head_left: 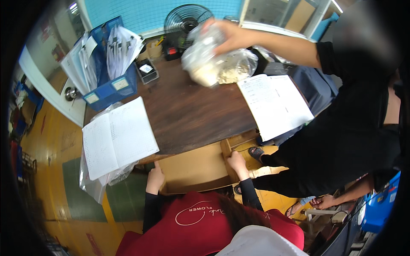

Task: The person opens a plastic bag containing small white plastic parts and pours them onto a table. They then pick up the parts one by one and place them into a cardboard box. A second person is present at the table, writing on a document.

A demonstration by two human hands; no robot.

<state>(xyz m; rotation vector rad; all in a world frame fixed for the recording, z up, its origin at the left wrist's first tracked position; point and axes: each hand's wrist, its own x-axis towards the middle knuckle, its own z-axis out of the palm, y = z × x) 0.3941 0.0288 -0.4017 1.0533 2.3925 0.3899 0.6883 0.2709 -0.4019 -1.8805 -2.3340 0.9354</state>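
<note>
A drawer (194, 165) with a light brown bottom is pulled out from the brown desk (188, 102), right in front of my body. My left hand (155, 178) is closed at the drawer's left side, near the desk edge; part of its fingers is hidden. On the opposite side, my right hand (237, 163) closes around the wooden side wall. Nothing shows inside the drawer. Across the desk, a co-worker's hand (230, 36) holds a clear plastic bag (200, 59) of pale stuff, blurred by motion. A second such bag (237, 66) lies beside it.
An open notebook (119, 138) on plastic sheets overhangs the desk's left edge; another notebook (275, 104) lies at the right. A blue file holder (111, 91) with papers and a black fan (186, 21) stand behind. The co-worker in black (341, 132) stands close on the right.
</note>
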